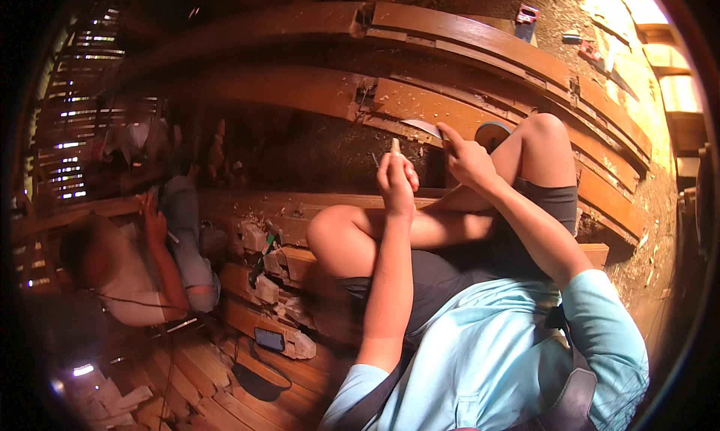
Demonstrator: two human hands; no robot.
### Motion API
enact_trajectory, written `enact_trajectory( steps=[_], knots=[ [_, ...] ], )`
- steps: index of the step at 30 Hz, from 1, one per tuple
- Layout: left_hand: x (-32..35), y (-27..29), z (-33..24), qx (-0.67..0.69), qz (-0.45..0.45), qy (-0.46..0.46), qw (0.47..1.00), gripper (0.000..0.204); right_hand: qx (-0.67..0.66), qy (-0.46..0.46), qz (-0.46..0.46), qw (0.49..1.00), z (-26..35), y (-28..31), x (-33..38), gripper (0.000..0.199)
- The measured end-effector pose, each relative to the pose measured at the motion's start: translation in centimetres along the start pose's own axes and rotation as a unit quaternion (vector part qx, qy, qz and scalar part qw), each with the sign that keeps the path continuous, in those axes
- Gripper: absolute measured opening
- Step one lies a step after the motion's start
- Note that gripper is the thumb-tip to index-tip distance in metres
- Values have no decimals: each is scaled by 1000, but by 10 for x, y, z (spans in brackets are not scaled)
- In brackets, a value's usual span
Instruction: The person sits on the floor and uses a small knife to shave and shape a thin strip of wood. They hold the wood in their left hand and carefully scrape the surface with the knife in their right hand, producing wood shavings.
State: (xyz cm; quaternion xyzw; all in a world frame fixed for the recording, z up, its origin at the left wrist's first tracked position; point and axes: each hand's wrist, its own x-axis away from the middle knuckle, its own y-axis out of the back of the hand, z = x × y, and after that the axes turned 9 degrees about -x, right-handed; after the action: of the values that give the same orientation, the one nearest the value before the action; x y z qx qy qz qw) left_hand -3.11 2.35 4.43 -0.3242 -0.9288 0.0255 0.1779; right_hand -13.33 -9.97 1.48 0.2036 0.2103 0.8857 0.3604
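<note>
My left hand (397, 182) is closed around a small pale piece of wood (395, 145), whose end sticks up above the fingers. To its right, my right hand (466, 160) grips a knife, with the index finger stretched along it. The pale knife blade (421, 127) points left, beyond the wood piece and apart from it. The knife's handle is hidden inside my fist. Both hands are over my bent bare legs, and a round blue-rimmed thing (493, 133) shows just past my right hand.
Long brown wooden beams (465, 37) run across in front. Shavings litter the ground (559, 26), near red-and-dark tools (526, 15). At left, another person (142, 281) sits by stacked timber, a green-handled tool (268, 243), a phone (270, 339) and a dark cap-like thing (259, 382).
</note>
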Motion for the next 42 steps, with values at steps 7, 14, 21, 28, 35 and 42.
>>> enact_trajectory(
  steps=[7,14,21,28,35,42],
  knots=[
    [-20,4,11,-212,-79,-46,973,27,-114,72,43,990,14,23,6,39],
    [-18,-8,7,-490,-169,-225,825,18,41,219,91,971,0,10,8,50],
    [-16,-4,-1,-534,-149,-222,802,21,17,157,126,979,12,16,7,57],
    [-18,-9,4,-474,-180,-279,816,19,-128,165,78,975,5,13,-2,36],
    [-16,-11,8,-515,-161,-255,802,16,-285,-2,-4,958,-26,-1,-28,33],
    [-18,-29,19,-532,-75,-235,810,11,-432,-69,123,891,-22,4,-29,33]
  ],
)
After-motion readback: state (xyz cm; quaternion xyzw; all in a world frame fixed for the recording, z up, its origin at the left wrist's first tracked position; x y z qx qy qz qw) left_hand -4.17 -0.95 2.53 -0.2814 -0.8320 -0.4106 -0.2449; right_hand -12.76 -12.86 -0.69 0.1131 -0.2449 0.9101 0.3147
